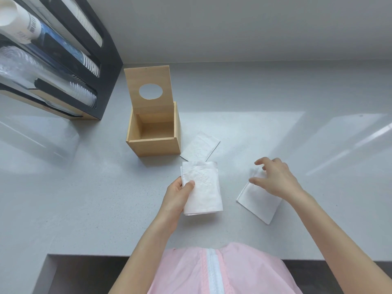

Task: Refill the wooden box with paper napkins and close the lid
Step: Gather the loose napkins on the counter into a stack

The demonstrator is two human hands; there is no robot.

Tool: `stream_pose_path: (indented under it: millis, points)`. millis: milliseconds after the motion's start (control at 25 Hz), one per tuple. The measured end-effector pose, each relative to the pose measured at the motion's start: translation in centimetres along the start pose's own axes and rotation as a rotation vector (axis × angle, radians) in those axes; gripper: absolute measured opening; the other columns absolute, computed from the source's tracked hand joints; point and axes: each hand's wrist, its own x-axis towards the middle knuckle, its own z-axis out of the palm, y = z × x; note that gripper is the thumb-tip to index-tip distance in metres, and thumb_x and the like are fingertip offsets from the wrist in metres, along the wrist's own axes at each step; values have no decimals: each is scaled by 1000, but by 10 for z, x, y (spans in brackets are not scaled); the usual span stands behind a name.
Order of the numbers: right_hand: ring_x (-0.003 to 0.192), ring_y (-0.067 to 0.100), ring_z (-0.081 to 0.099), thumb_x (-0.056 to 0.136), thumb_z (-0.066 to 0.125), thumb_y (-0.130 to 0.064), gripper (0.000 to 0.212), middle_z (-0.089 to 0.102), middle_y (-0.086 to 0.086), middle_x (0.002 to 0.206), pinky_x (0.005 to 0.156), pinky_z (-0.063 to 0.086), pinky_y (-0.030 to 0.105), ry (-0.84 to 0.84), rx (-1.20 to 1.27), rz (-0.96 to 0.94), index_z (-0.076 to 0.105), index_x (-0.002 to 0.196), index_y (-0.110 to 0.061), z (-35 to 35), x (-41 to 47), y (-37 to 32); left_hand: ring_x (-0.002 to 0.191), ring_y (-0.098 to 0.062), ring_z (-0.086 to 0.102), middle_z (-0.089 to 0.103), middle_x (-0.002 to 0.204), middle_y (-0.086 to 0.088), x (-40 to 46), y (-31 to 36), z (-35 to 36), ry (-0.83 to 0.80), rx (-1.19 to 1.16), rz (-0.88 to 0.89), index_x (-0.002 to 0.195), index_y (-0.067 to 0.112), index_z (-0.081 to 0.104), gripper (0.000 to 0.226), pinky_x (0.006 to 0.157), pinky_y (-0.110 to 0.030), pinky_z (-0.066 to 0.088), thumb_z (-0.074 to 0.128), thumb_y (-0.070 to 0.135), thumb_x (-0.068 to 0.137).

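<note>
- Wooden box (153,132) stands empty on the surface, lid (148,90) raised.
- Left hand (177,196): grip holds a napkin stack (201,187).
- Right hand (275,177): grip wide over a loose napkin (257,203); advise pinching its edge and squaring it onto the stack.

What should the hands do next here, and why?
Probably the right hand should close on the napkin lying under it and add it to the stack held in the left hand. Its fingers hover spread over that napkin, another napkin lies loose, and the wooden box looks empty with its lid up.
</note>
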Motion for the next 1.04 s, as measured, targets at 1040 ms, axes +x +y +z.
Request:
stream_pose_path:
  millis: [1040]
  points:
    - [64, 13, 46, 86, 57, -15, 15, 49, -3, 68, 59, 33, 26, -221, 392, -185, 53, 72, -16, -10, -18, -9, 97, -23, 62, 66, 109, -6, 0, 1, -3, -1, -4, 13, 109, 13, 60, 24, 75, -30, 48, 40, 12, 96]
